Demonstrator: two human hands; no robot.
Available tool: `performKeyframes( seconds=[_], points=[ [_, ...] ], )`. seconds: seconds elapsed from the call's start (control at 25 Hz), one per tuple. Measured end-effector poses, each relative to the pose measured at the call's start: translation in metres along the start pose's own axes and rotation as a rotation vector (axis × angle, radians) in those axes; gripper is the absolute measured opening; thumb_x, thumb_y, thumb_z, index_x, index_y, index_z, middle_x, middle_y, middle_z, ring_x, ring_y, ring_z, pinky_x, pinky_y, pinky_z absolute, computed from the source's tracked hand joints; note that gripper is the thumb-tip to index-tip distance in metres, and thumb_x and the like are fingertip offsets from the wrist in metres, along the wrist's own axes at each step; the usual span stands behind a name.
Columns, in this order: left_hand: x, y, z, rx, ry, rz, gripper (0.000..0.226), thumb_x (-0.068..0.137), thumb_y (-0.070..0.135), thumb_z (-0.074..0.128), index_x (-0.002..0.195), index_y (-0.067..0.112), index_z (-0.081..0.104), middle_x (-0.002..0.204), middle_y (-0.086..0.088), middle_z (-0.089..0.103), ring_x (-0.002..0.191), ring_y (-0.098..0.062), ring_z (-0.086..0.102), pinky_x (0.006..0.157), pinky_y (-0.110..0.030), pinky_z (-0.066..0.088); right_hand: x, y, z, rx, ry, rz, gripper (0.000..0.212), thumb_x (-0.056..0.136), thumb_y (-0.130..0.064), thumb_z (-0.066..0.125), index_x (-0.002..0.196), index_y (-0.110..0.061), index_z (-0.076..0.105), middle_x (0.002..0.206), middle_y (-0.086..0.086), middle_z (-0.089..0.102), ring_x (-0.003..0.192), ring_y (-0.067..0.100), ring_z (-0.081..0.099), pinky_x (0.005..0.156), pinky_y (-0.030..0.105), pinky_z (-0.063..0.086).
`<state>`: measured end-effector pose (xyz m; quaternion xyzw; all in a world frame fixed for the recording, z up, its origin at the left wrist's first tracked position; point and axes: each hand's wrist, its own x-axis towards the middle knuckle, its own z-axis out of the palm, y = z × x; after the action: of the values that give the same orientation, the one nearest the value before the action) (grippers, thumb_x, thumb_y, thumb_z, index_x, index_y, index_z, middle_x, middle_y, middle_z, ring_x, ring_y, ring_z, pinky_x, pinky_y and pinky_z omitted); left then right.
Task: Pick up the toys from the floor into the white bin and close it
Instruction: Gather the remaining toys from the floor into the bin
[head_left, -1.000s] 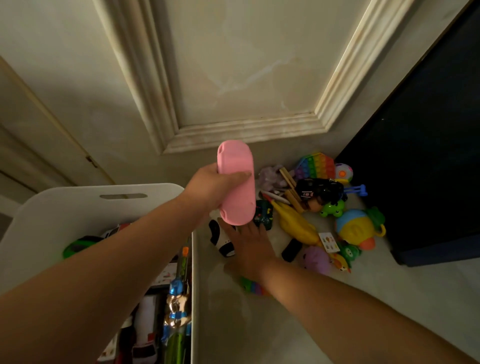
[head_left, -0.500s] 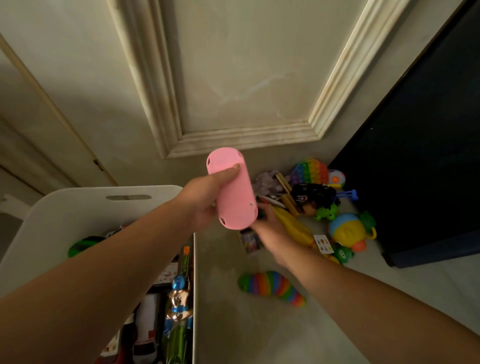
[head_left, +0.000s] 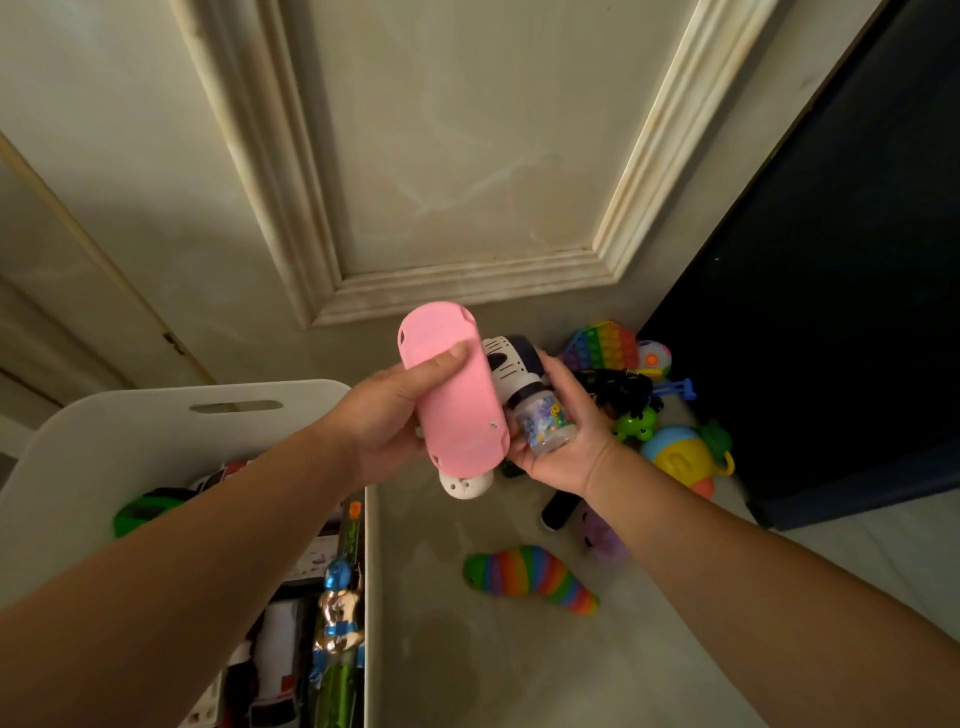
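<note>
**Both hands holding toys beside the bin**

The open white plastic bin (head_left: 156, 421) stands at left with toys inside. The left hand (head_left: 384, 421) grips a pink rounded plastic case (head_left: 457, 400). Just beside it, the right hand (head_left: 569, 447) curls round a white-and-dark toy with a clear bottle (head_left: 545, 423). A rainbow segmented slug (head_left: 530, 577) lies on the floor below.

Ahead, a cream wall panel (head_left: 467, 130) framed by raised moulding (head_left: 467, 283), worn and stained along the edges. At right, a dark cabinet (head_left: 831, 260), tall, close to the moulding's lower corner. At far left, a door frame (head_left: 93, 249) with a small metal hinge (head_left: 174, 343).
</note>
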<state>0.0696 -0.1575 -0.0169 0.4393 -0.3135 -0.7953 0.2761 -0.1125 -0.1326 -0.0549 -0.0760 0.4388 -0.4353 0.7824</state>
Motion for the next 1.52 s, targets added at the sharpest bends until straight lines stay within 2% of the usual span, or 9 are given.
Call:
performKeyframes(
  seconds=[0.24, 0.4, 0.48, 0.6, 0.68, 0.96, 1.16, 1.28, 1.52],
  points=[
    [0.002, 0.002, 0.004, -0.074, -0.027, -0.032, 0.041, 0.085, 0.039, 0.065, 0.116, 0.012, 0.063, 0.102, -0.012, 0.074, 0.091, -0.027, 0.072, 0.084, -0.043, 0.057, 0.007, -0.007, -0.009, -0.466, 0.184, -0.215, 0.024, 0.088, -0.046, 0.053, 0.087, -0.026, 0.064, 0.069, -0.004, 0.062, 0.063, 0.016, 0.059, 0.059, 0.028, 0.047],
    [0.002, 0.003, 0.007, -0.160, -0.009, -0.026, 0.033, 0.084, 0.037, 0.066, 0.107, 0.014, 0.064, 0.084, -0.007, 0.074, 0.073, -0.021, 0.072, 0.074, -0.034, 0.059, 0.024, -0.027, -0.039, -1.359, 0.569, -0.720, 0.050, 0.082, -0.007, 0.067, 0.130, -0.013, 0.052, 0.115, 0.000, 0.056, 0.120, 0.027, 0.050, 0.098, 0.041, 0.043],
    [0.001, 0.006, 0.006, -0.182, -0.004, -0.020, 0.034, 0.082, 0.037, 0.066, 0.106, 0.014, 0.063, 0.079, -0.007, 0.074, 0.067, -0.020, 0.072, 0.063, -0.030, 0.059, 0.031, -0.036, -0.053, -1.786, 0.902, -0.623, 0.067, 0.084, -0.025, 0.067, 0.144, -0.019, 0.038, 0.143, 0.013, 0.040, 0.137, 0.035, 0.031, 0.110, 0.045, 0.027],
    [-0.002, 0.011, 0.001, -0.198, -0.012, -0.013, 0.029, 0.085, 0.036, 0.063, 0.103, 0.013, 0.062, 0.073, -0.007, 0.071, 0.059, -0.019, 0.070, 0.054, -0.027, 0.056, 0.032, -0.029, -0.074, -2.212, 0.844, -0.220, 0.073, 0.095, -0.031, 0.048, 0.154, -0.030, 0.004, 0.162, 0.008, 0.005, 0.148, 0.037, -0.004, 0.118, 0.057, 0.001],
    [-0.005, 0.013, -0.001, -0.198, -0.023, -0.005, 0.028, 0.084, 0.035, 0.063, 0.101, 0.013, 0.062, 0.071, -0.007, 0.069, 0.056, -0.018, 0.068, 0.052, -0.026, 0.055, 0.031, -0.021, -0.086, -2.278, 0.828, -0.192, 0.060, 0.099, -0.024, 0.040, 0.153, -0.026, 0.015, 0.158, 0.012, 0.018, 0.147, 0.038, 0.004, 0.116, 0.062, -0.001],
    [-0.036, 0.041, 0.001, -0.122, -0.091, 0.021, 0.034, 0.075, 0.035, 0.065, 0.100, 0.012, 0.064, 0.069, -0.006, 0.069, 0.055, -0.017, 0.068, 0.053, -0.025, 0.056, 0.001, -0.026, -0.037, -1.738, 0.832, -0.794, 0.042, 0.082, 0.003, 0.064, 0.123, -0.001, 0.053, 0.120, 0.028, 0.054, 0.114, 0.046, 0.051, 0.101, 0.061, 0.038],
    [-0.086, 0.093, 0.024, -0.095, -0.084, 0.138, 0.029, 0.082, 0.034, 0.063, 0.101, 0.012, 0.063, 0.069, -0.007, 0.069, 0.056, -0.017, 0.068, 0.056, -0.026, 0.058, -0.052, -0.041, 0.046, -1.278, 0.563, -0.689, 0.032, 0.091, -0.021, 0.063, 0.121, -0.014, 0.056, 0.109, -0.004, 0.057, 0.109, 0.018, 0.056, 0.090, 0.030, 0.043],
    [-0.127, 0.113, 0.037, -0.106, -0.095, 0.212, 0.023, 0.092, 0.033, 0.057, 0.095, 0.011, 0.062, 0.066, -0.007, 0.070, 0.055, -0.017, 0.068, 0.055, -0.025, 0.057, -0.093, -0.036, 0.094, -1.200, 0.429, -0.620, 0.050, 0.083, -0.043, 0.065, 0.125, -0.018, 0.056, 0.123, 0.004, 0.063, 0.111, 0.024, 0.061, 0.098, 0.042, 0.050],
    [-0.235, 0.119, 0.016, 0.097, 0.030, 0.209, 0.025, 0.091, 0.033, 0.058, 0.097, 0.008, 0.058, 0.065, -0.007, 0.071, 0.056, -0.018, 0.070, 0.054, -0.028, 0.059, -0.160, 0.006, 0.163, -1.042, 0.332, -0.461, 0.036, 0.095, -0.016, 0.058, 0.129, -0.010, 0.051, 0.125, 0.008, 0.057, 0.113, 0.029, 0.058, 0.091, 0.038, 0.053]
  ],
)
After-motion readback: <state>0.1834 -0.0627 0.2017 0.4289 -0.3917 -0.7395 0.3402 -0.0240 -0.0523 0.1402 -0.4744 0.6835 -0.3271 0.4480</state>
